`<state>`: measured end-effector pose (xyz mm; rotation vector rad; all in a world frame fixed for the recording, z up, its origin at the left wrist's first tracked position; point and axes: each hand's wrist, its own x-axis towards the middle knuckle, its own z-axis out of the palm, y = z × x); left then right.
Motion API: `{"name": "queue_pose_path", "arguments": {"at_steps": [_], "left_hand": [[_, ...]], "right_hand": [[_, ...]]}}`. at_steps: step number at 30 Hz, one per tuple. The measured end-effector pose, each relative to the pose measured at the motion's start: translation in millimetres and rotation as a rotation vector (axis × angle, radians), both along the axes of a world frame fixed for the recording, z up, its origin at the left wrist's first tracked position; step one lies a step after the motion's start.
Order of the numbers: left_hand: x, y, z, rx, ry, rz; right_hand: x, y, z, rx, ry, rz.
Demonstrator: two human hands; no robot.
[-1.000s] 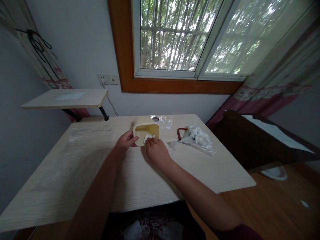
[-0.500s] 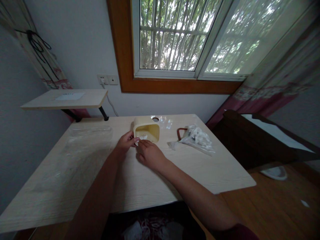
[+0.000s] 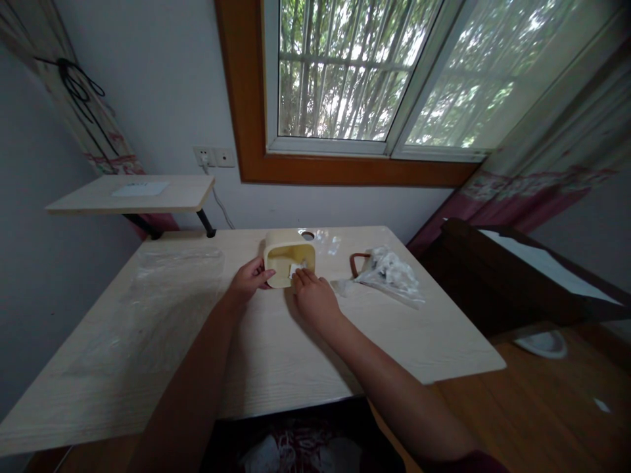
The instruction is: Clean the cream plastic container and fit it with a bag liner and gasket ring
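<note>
A cream plastic box point(image 3: 289, 259) lies on the pale wood desk point(image 3: 276, 355) with its open end facing me. My left hand point(image 3: 249, 279) holds the box's left side, fingers against the wall. My right hand point(image 3: 313, 299) reaches the lower right rim of the opening, and its fingertips are on a small piece of white paper point(image 3: 296, 270). That piece sits just inside the box mouth, and its inner end is hidden by the fingers.
To the right of the box lie a clear plastic bag of white items point(image 3: 387, 276) and a brown loop point(image 3: 355, 263). A clear plastic sheet point(image 3: 172, 269) covers the desk's left part. A small shelf point(image 3: 131, 194) stands at back left, below the window.
My right hand has moved right and forward to the box mouth. The white paper has gone from the box's left front edge to just inside the opening. My left hand stays on the box.
</note>
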<state>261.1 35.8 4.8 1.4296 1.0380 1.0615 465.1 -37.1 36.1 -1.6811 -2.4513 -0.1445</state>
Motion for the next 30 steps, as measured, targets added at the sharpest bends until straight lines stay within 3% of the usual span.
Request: {"name": "queue_pose_path", "arguments": {"at_steps": [3,13,18,25,30], "left_hand": [[0.2,1.0,-1.9,-0.002,0.004,-0.008],[3.7,-0.8,-4.6,0.014,-0.002,-0.018],[3.1,-0.7,-5.4,0.014,0.018,-0.030],[2.9,-1.8,-2.3,-0.001,0.012,-0.022],[2.8,-1.7,-1.8,-0.004,0.005,-0.009]], "right_hand": [[-1.5,-0.2,-1.4,-0.033,0.037,0.013],[-18.7,3.7,-7.8,-0.116,0.351,0.259],[-16.0,4.9,-7.2,-0.142,0.325,0.190],[-2.2,8.8,-4.3,-0.101,0.107,0.049],[0.7,10.2,-3.4,-0.086,0.064,0.052]]}}
